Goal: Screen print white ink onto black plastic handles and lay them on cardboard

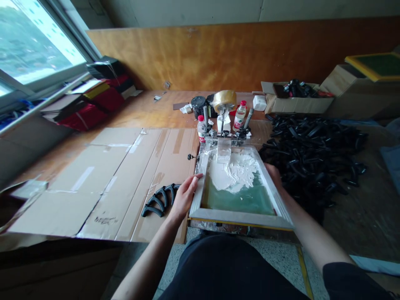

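A screen-printing frame (239, 216) with a pale metal rim lies in front of me. White ink (240, 168) is spread thickly over the far part of its green mesh (237, 200). A clear squeegee-like blade (223, 151) stands at the far end, below a metal clamp. My left hand (185, 195) is at the frame's left edge, thumb and forefinger close together; what they may hold is hidden. Beyond the right rim is my right hand (273, 174), its fingers mostly out of sight. Several curved black handle-like pieces (158, 201) lie beside my left hand on the cardboard.
Flattened cardboard (103, 179) covers the left of the table. A big heap of black pieces (306, 150) lies at right, with an open carton (296, 104) behind it. Bottles (240, 116), a tape roll (224, 100) and a black tub (198, 106) stand behind the clamp.
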Motion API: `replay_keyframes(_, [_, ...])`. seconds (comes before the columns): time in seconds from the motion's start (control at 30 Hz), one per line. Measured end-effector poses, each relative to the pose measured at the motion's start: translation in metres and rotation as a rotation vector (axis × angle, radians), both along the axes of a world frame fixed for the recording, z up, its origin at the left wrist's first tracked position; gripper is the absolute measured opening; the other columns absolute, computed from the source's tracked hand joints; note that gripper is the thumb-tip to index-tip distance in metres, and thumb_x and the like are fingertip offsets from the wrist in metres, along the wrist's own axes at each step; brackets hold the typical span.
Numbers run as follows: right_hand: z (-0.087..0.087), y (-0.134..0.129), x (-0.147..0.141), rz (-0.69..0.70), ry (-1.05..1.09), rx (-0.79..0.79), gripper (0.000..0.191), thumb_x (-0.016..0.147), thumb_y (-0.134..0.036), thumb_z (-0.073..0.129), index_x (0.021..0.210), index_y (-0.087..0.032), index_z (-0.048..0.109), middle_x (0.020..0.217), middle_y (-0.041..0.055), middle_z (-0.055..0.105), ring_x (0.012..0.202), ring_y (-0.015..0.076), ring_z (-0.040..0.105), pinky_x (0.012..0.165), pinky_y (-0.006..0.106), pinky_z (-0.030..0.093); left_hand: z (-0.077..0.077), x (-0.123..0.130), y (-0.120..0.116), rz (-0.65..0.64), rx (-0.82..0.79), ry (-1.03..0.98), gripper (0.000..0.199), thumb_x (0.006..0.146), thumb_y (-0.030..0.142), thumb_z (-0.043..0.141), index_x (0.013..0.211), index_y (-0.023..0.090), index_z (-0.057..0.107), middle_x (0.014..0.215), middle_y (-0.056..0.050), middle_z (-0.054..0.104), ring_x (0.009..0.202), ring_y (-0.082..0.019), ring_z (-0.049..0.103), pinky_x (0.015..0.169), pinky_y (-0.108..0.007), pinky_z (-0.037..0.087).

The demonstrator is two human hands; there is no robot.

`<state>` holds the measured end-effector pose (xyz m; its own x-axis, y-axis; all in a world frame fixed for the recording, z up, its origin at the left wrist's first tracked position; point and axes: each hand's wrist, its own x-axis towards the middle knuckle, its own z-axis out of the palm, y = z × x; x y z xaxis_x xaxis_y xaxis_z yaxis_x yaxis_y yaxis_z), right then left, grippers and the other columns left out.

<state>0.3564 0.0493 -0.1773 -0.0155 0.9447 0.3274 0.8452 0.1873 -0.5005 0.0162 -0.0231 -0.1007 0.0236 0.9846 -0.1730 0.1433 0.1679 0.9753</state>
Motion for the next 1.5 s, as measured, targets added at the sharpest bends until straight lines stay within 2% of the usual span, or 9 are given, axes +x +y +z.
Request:
replay_keyframes(0.1, [0.022,0.018,0.003,-0.122,0.022,0.073,0.037,0.095,-0.037,0.044,0.112,-0.012,0.066,0.111,0.0133,0.064,0.102,0.0263,0.061,0.09,0.04,0.049,-0.046,-0.002,-0.006,0.012,-0.103,0.04,0.073,0.08,0.055,0.059,0.144,0.026,0.04,0.081,0.0,0.066,0.065,-0.013,0.058,0.057,-0.022,0.043])
replay_keyframes(0.23, [0.05,0.039,-0.066,0.143,-0.109,0.153,0.059,0.079,-0.029,0.07,0.134,-0.017,0.05,0.139,0.0142,0.045,0.125,0.0323,0.043,0.102,0.048,0.039,-0.084,0.0,-0.003,0.021,-0.121,0.249,0.07,0.083,0.053,0.054,0.146,0.028,0.037,0.071,0.004,0.059,0.054,-0.01,0.049,0.05,-0.02,0.036])
replay_keyframes(0.47, [0.04,0.018,-0.119,0.416,-0.253,-0.058,0.004,0.082,-0.016,0.062,0.086,-0.018,0.063,0.085,0.0072,0.063,0.088,0.0232,0.055,0.077,0.033,0.043,-0.092,-0.003,0.001,-0.006,-0.131,0.309,0.067,0.083,0.053,0.053,0.143,0.024,0.042,0.072,0.003,0.06,0.058,-0.012,0.052,0.054,-0.021,0.037])
replay_keyframes(0.67, [0.046,-0.021,-0.087,0.881,-0.31,-0.02,0.022,0.073,-0.001,0.055,0.081,-0.02,0.064,0.08,0.0032,0.063,0.084,0.0194,0.054,0.072,0.029,0.039,-0.096,-0.005,0.001,-0.005,-0.156,0.292,0.065,0.083,0.055,0.053,0.141,0.027,0.044,0.078,0.001,0.064,0.064,-0.013,0.056,0.057,-0.021,0.039])
replay_keyframes(0.8, [0.048,-0.015,-0.091,0.776,-0.242,-0.051,0.013,0.076,-0.008,0.06,0.074,-0.02,0.063,0.074,0.0012,0.062,0.077,0.0178,0.053,0.067,0.027,0.038,-0.095,-0.004,0.001,0.01,-0.163,0.263,0.064,0.082,0.055,0.054,0.139,0.026,0.046,0.079,0.001,0.064,0.064,-0.013,0.056,0.056,-0.021,0.041])
replay_keyframes(1.0, [0.029,-0.034,-0.095,0.762,-0.211,0.077,0.025,0.08,-0.003,0.053,0.091,-0.02,0.067,0.088,0.0051,0.067,0.088,0.0207,0.054,0.074,0.03,0.043,-0.09,-0.001,0.0,0.02,-0.184,0.229,0.063,0.081,0.056,0.055,0.136,0.025,0.048,0.076,0.001,0.062,0.061,-0.012,0.054,0.054,-0.021,0.04])
replay_keyframes(1.17, [0.054,0.0,-0.105,0.563,-0.128,0.015,0.02,0.08,-0.022,0.07,0.1,-0.023,0.067,0.088,0.0019,0.068,0.086,0.0198,0.058,0.072,0.03,0.045,-0.08,-0.003,-0.001,0.01,-0.184,0.176,0.066,0.081,0.056,0.057,0.137,0.024,0.046,0.074,0.001,0.062,0.057,-0.011,0.053,0.051,-0.02,0.037])
replay_keyframes(1.37, [0.092,0.068,-0.066,0.225,-0.03,0.101,0.044,0.084,-0.031,0.067,0.126,-0.024,0.058,0.093,0.004,0.069,0.083,0.0188,0.06,0.074,0.032,0.046,-0.018,-0.003,0.003,0.008,-0.159,-0.033,0.064,0.082,0.062,0.052,0.132,0.023,0.053,0.069,0.001,0.061,0.052,-0.012,0.051,0.046,-0.021,0.037])
replay_keyframes(1.5, [0.077,0.07,0.006,-0.131,0.125,0.109,0.032,0.096,-0.026,0.042,0.114,-0.009,0.062,0.085,0.0088,0.07,0.073,0.0142,0.062,0.069,0.025,0.045,0.033,0.011,0.024,0.072,-0.005,-0.167,0.057,0.087,0.066,0.039,0.109,0.02,0.064,0.078,-0.003,0.066,0.057,-0.012,0.056,0.049,-0.022,0.043])
